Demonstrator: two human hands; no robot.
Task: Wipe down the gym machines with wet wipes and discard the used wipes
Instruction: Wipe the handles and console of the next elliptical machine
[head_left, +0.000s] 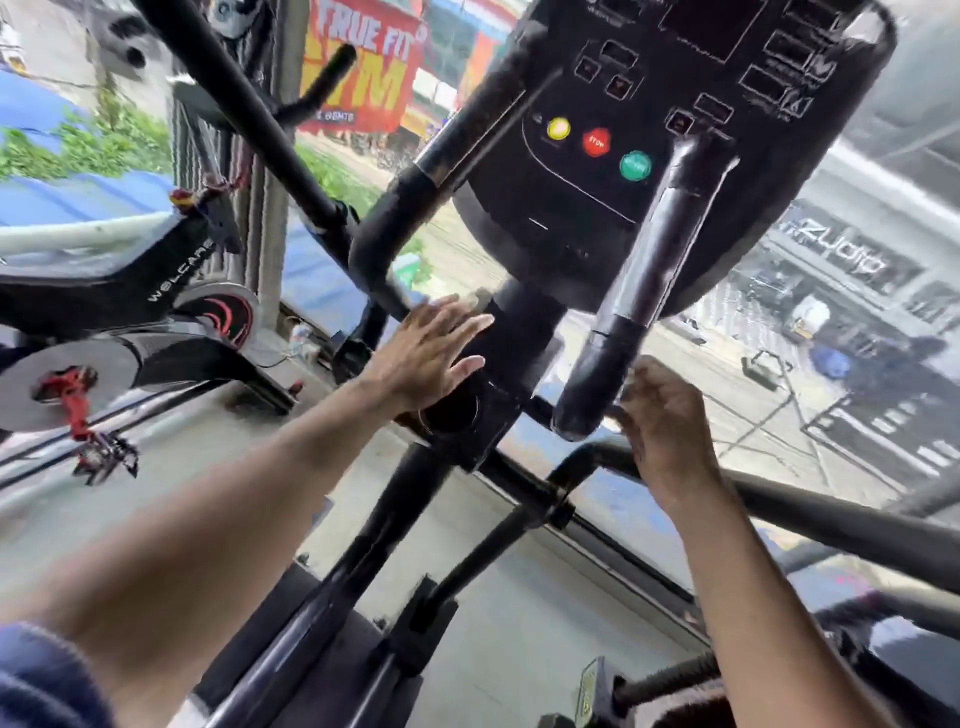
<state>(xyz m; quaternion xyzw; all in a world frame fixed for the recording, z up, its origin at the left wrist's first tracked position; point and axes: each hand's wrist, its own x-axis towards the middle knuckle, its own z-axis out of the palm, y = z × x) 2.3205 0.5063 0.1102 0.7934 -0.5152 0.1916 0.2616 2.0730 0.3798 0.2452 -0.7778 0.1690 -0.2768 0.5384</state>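
Reaching below the console (670, 130), the left hand (426, 356) lies flat with fingers spread against the black centre post (511, 332). The right hand (667, 431) curls loosely by the tip of the handlebar grip (597, 384) right of that post (whether it touches is unclear). No wipe can be made out; motion blur smears both hands.

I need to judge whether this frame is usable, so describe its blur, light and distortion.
Head view: motion smear softens the left hand and right hand; the console lettering looks jagged, though its red stop button stays legible; bright daylight through the window backlights the dark handlebar; wide-angle bending tilts the frame tubes.
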